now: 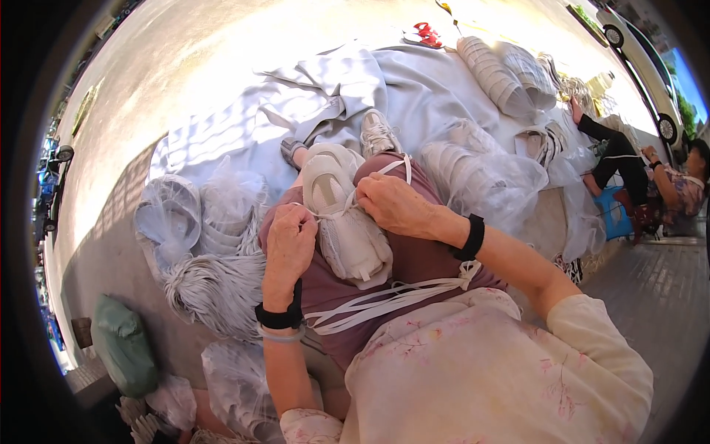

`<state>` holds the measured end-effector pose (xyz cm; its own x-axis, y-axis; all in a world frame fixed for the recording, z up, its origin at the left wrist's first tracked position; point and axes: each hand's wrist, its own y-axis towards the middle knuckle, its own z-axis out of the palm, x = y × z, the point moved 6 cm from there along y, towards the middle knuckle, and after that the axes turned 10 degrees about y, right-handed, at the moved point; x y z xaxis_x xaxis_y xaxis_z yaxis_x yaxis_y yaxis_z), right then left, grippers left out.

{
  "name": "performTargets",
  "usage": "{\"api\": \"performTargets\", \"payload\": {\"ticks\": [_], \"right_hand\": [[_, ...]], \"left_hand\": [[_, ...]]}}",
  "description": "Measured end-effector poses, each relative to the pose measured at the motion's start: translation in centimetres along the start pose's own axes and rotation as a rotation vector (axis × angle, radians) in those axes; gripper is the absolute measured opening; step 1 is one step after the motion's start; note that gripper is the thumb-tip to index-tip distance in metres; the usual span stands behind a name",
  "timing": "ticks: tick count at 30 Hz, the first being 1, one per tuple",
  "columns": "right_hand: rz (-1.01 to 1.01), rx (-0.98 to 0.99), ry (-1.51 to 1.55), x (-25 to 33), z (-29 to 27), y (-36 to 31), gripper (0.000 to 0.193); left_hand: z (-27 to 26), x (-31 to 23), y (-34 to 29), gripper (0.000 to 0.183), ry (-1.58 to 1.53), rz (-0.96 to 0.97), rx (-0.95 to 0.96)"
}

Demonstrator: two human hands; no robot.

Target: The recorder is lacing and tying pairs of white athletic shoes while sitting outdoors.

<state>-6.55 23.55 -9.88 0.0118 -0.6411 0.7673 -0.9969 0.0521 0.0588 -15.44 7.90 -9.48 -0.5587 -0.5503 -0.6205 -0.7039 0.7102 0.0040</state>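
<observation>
A cream-coloured shoe (355, 248) rests on my lap between my thighs, heel toward me and tongue (323, 194) showing. At its left side, my left hand (291, 238) pinches a white shoelace that runs to the shoe's eyelets. My right hand (393, 201) is closed on the lace on the right side, with a loose length of white lace (405, 167) looping over my knee beyond the fingers. The fingertips partly hide the lace. More loose white shoelaces (370, 300) lie across my lap near my waist.
Bagged shoe parts (481, 166) sit at the right, with stacked pale uppers (499, 74) beyond. Left of me are a bundle of grey-white laces (218, 292), a bagged stack (168, 218) and a green sack (124, 346). A grey sheet (414, 81) covers the ground. Another person (677, 174) sits at far right.
</observation>
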Motion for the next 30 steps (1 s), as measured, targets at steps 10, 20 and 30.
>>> {"api": "performTargets", "payload": {"ticks": [10,20,30], "right_hand": [[-0.041,0.052,-0.069,0.1,0.2,0.5,0.012],[-0.002,0.008,-0.046,1.0,0.1,1.2,0.011],[-0.021,-0.046,0.025,0.6,1.1,1.2,0.017]], "left_hand": [[-0.2,-0.2,-0.3,0.013,-0.125,-0.171,-0.044],[0.8,0.4,-1.4,0.007,-0.319,-0.259,-0.098],[0.8,0.4,-1.3,0.008,-0.140,-0.052,-0.245]]}}
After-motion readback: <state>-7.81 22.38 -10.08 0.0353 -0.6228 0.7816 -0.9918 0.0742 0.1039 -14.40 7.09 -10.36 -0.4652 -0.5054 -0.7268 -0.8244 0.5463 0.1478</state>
